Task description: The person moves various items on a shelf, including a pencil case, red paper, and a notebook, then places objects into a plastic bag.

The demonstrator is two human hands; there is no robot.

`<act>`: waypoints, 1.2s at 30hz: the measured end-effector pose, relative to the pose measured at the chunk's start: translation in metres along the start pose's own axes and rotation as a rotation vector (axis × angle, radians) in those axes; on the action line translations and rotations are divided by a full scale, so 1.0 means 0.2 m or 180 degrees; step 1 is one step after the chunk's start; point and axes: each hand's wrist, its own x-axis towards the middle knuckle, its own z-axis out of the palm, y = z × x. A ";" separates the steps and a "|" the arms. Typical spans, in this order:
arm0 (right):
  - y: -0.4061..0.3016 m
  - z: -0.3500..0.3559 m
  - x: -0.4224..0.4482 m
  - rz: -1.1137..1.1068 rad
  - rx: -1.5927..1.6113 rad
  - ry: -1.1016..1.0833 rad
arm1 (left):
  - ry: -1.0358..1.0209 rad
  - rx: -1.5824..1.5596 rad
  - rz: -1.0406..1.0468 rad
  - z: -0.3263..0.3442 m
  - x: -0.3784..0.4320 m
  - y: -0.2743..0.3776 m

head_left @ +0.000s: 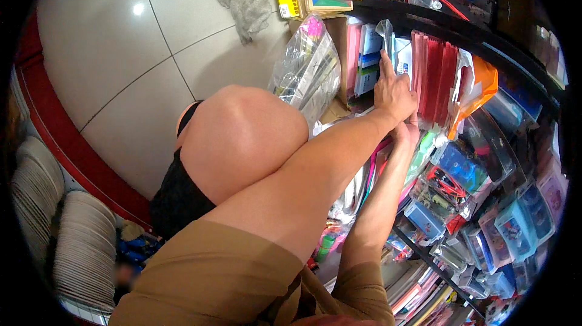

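On the shelf before me, upright packs stand in a tight row. My left hand [394, 91] reaches into that row, its index finger stretched along a clear-wrapped pack [386, 37] and the other fingers bent by a white pack [403, 60]. Nothing is plainly held in it. Just below, my right hand [406, 132] is raised near the lower end of the row of red paper packs [436, 80]; its fingers are partly hidden behind the left hand. Blue-and-white packs [369, 62] stand on the other side of the left hand, beside a pink pack [353, 57].
My bent knee [245, 130] is close to a clear plastic bag [311, 66] of long items. A black shelf edge [454, 30] runs above the row. An orange bag [479, 89], plastic cases [516, 226] and stacked goods crowd the right. A grey rag [243, 5] lies on the tiled floor [113, 44].
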 end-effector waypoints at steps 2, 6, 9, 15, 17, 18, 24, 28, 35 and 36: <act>-0.03 -0.01 0.01 -0.0077 0.0022 0.0030 | -0.0002 -0.0045 0.0009 0.01 -0.01 0.00; 0.02 0.02 0.01 -0.0014 0.0184 0.0112 | -0.0114 -0.0074 -0.0073 -0.01 0.00 0.00; 0.00 0.00 0.00 0.0069 0.0288 0.0046 | -0.0193 -0.0089 -0.0090 0.00 -0.01 0.01; 0.13 -0.09 0.03 -0.1276 -0.1400 -0.0184 | 0.0077 -0.0223 -0.0511 0.04 0.02 0.11; 0.28 -0.14 0.01 -0.1178 -0.1263 -0.0856 | 0.0159 -0.0256 -0.0757 0.05 0.04 0.17; 0.41 -0.17 0.01 -0.1450 -0.1181 -0.0424 | 0.0219 -0.0120 -0.0690 0.05 0.05 0.15; 0.54 -0.52 0.34 -0.2060 -0.3807 -0.0101 | 0.0568 0.0149 -0.0680 0.11 0.04 0.14; 0.34 -0.38 0.53 -0.1293 -0.1385 -0.0253 | 0.0534 0.0115 -0.0586 0.16 0.00 0.16; 0.31 0.17 0.24 -0.0394 -0.1655 -0.0935 | 0.0812 0.0190 -0.0563 0.19 0.04 0.11; 0.29 0.17 0.21 -0.0410 -0.1681 -0.0945 | 0.0731 0.0158 -0.0555 0.19 0.02 0.11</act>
